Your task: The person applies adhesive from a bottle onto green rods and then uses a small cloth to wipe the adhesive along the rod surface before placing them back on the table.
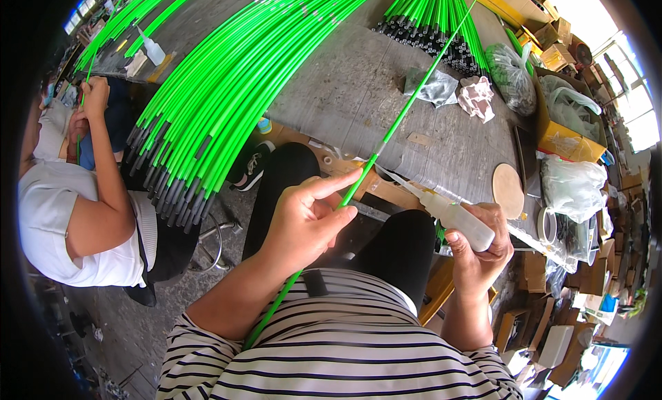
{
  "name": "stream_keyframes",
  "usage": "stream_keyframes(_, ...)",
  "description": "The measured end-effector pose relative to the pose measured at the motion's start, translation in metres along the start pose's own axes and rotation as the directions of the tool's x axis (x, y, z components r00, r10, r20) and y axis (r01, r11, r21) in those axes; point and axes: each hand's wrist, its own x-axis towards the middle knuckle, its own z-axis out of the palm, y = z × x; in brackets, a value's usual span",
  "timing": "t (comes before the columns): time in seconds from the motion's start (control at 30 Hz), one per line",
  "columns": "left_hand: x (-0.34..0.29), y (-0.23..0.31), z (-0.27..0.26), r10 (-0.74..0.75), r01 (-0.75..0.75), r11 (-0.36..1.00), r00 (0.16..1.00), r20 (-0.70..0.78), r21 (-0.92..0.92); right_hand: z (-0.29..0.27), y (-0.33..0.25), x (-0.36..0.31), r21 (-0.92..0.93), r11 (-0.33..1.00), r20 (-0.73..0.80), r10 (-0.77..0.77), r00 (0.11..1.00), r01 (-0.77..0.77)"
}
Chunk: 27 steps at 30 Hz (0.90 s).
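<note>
My left hand (310, 217) is closed round a long, thin green rod (403, 112), which slants from beside my waist up across the table toward the far right. A pale band shows on the rod just beyond my fingers. In my right hand (483, 252) is a translucent squeeze bottle (460, 219), tilted so that its long thin nozzle points up and left. The nozzle's tip is close to the rod near that band; whether the two touch I cannot tell.
A big bundle of green rods with black ends (227, 103) overhangs the table (331, 90) at left. More rods (434, 34) lie at the back, near crumpled cloths (476, 98). Bags and a cardboard box (569, 141) stand at right. A co-worker (76, 207) sits at left, holding a rod.
</note>
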Motion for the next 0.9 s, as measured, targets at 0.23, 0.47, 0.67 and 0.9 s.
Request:
stream_keyframes(0.23, -0.0009, 0.0012, 0.0003, -0.006, 0.006, 1.000, 1.000, -0.001, -0.008, 0.0003, -0.0001, 0.0008, -0.024, 0.998, -0.009, -0.053, 0.999, 0.053)
stream_keyframes(0.47, -0.0005, 0.0017, 0.0002, -0.012, 0.012, 1.000, 1.000, 0.000, -0.001, -0.0002, -0.0008, 0.0002, -0.040, 0.998, -0.005, -0.042, 0.999, 0.042)
stream_keyframes(0.67, -0.0003, 0.0016, -0.0001, -0.006, 0.006, 1.000, 1.000, -0.003, -0.004, 0.0007, -0.0003, 0.0000, -0.031, 0.999, -0.017, -0.037, 0.999, 0.036)
stream_keyframes(0.9, 0.0004, -0.0011, -0.0011, -0.008, 0.009, 0.999, 1.000, 0.005, -0.050, 0.0015, -0.0008, -0.0004, -0.027, 0.999, -0.020, -0.018, 1.000, 0.018)
